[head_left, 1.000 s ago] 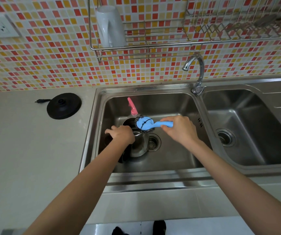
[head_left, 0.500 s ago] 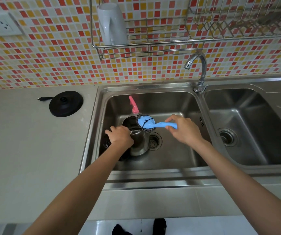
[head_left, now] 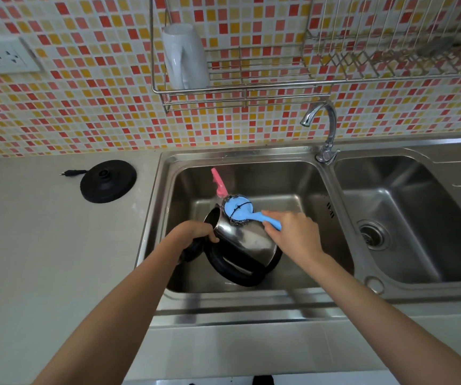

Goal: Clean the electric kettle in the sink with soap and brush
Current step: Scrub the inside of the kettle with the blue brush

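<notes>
The steel electric kettle [head_left: 247,240] with a black base and handle lies tilted on its side in the left sink basin [head_left: 301,190], its mouth pointing to the upper left. My left hand [head_left: 193,233] grips the kettle at its rim and open black lid. My right hand [head_left: 293,232] holds the handle of a blue brush [head_left: 239,210] with a steel-wool head, which presses on the kettle's upper side near the rim. A pink object [head_left: 219,183] stands just behind the kettle in the basin.
The kettle's black power base [head_left: 108,180] with its plug sits on the counter left of the sink. A faucet [head_left: 325,132] stands between the two basins. The right basin [head_left: 407,218] has a drain. A wire rack [head_left: 240,87] on the tiled wall holds a white cup [head_left: 185,56].
The kettle has gone from upright to tipped on its side, its base now toward me. The brush has moved from over the mouth onto the outer wall. The camera has moved closer.
</notes>
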